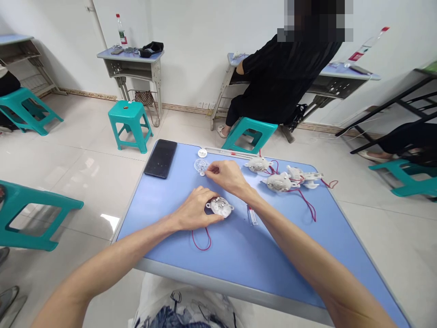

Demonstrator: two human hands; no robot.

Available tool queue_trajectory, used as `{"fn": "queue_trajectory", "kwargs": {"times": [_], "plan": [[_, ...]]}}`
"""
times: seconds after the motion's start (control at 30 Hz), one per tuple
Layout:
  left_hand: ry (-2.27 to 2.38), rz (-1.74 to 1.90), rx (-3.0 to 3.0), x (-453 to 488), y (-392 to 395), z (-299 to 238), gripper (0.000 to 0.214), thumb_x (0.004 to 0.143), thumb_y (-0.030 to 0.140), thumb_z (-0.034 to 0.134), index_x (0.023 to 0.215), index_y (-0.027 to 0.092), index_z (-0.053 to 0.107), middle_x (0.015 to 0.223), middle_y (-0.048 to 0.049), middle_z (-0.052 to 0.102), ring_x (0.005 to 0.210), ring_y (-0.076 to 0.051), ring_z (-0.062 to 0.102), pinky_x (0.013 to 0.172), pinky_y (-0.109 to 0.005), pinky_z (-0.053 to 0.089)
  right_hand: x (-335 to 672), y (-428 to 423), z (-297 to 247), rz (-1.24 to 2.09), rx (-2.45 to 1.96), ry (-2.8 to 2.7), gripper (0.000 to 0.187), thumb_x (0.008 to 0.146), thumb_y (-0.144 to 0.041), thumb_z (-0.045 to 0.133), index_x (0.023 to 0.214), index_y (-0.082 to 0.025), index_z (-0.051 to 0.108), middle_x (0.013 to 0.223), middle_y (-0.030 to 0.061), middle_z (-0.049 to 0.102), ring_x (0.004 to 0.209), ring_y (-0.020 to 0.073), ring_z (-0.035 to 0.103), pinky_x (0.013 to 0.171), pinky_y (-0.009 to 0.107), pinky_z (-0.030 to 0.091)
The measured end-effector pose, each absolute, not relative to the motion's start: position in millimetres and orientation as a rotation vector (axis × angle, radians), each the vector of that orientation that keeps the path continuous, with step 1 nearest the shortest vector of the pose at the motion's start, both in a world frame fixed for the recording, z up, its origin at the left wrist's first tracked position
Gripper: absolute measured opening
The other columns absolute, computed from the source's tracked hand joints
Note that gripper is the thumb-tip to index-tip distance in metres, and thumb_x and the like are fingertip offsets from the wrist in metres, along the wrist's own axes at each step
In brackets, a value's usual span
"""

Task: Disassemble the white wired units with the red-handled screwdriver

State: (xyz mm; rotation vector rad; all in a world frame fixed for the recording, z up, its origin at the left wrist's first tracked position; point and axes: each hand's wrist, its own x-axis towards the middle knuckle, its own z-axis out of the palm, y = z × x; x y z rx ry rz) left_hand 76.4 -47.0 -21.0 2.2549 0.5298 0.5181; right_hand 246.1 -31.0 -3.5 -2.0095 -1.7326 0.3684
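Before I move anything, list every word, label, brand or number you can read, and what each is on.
Red label on the far bottle: too small to read.
Red-and-white label on the right bottle: too blurred to read.
White plastic housing under the left hand: no legible marking.

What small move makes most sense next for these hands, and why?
Probably the right hand should pick up the clear round plastic part and bring it to the white plastic housing: its fingers are right beside that part, and the left hand already holds the housing.
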Motion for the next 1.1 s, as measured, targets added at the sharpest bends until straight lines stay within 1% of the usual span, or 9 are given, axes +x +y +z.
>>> {"fn": "queue_trajectory", "kwargs": {"times": [0.1,0.43,0.6,0.73,0.83,0.93,1.1], "plan": [[0.532,0.509,2.257,76,-47,-20,0.038,0.073,0.029,0.077,0.105,0.015,0.061,0.095,-0.0056,0.065,0.092,-0.022,0.057,0.087,-0.037,0.046,247,-31,-3,0.365,-2.003,-1.731,0.014,0.077,-0.020,0.060,0.074,-0.019,0.074,0.075,0.0035,0.076,0.072,0.0181,0.068,0.068,0.026,0.045],[0.537,0.496,2.274,76,-47,-19,0.038,0.074,0.030,0.077,0.106,0.017,0.061,0.096,-0.0059,0.064,0.092,-0.023,0.057,0.087,-0.038,0.046,250,-32,-4,0.389,-1.955,-1.730,0.014,0.078,-0.020,0.060,0.074,-0.019,0.074,0.074,0.0036,0.075,0.070,0.0187,0.068,0.068,0.027,0.046],[0.535,0.491,2.289,76,-46,-19,0.039,0.075,0.030,0.076,0.108,0.016,0.061,0.097,-0.0065,0.065,0.094,-0.023,0.055,0.088,-0.038,0.047,259,-40,-2,0.416,-1.908,-1.717,0.017,0.080,-0.017,0.057,0.077,-0.019,0.074,0.080,0.0028,0.076,0.074,0.0177,0.069,0.072,0.027,0.049],[0.529,0.494,2.297,76,-46,-19,0.041,0.075,0.030,0.076,0.110,0.016,0.060,0.099,-0.0070,0.065,0.094,-0.023,0.056,0.089,-0.038,0.047,269,-55,-3,0.457,-1.830,-1.653,0.016,0.081,-0.021,0.057,0.079,-0.019,0.073,0.081,0.0031,0.076,0.077,0.0185,0.069,0.075,0.030,0.052],[0.536,0.494,2.299,76,-47,-19,0.043,0.075,0.031,0.077,0.112,0.017,0.060,0.100,-0.0069,0.065,0.096,-0.024,0.057,0.090,-0.038,0.047,274,-72,-4,0.494,-1.744,-1.589,0.018,0.081,-0.028,0.057,0.080,-0.019,0.073,0.081,0.0038,0.075,0.077,0.0193,0.069,0.072,0.032,0.055],[0.532,0.480,2.309,75,-47,-19,0.043,0.075,0.030,0.076,0.113,0.016,0.060,0.101,-0.0076,0.065,0.096,-0.024,0.058,0.090,-0.039,0.047,274,-89,-2,0.481,-1.705,-1.551,0.019,0.081,-0.033,0.058,0.082,-0.020,0.072,0.082,0.0044,0.075,0.076,0.0195,0.069,0.070,0.032,0.057],[0.597,0.464,2.334,69,-44,-18,0.042,0.076,0.030,0.076,0.113,0.017,0.060,0.104,-0.0080,0.065,0.100,-0.025,0.057,0.092,-0.039,0.046,266,-113,8,0.451,-1.672,-1.607,0.020,0.085,-0.034,0.058,0.084,-0.020,0.071,0.080,0.0035,0.074,0.073,0.0180,0.067,0.065,0.030,0.055]]}}
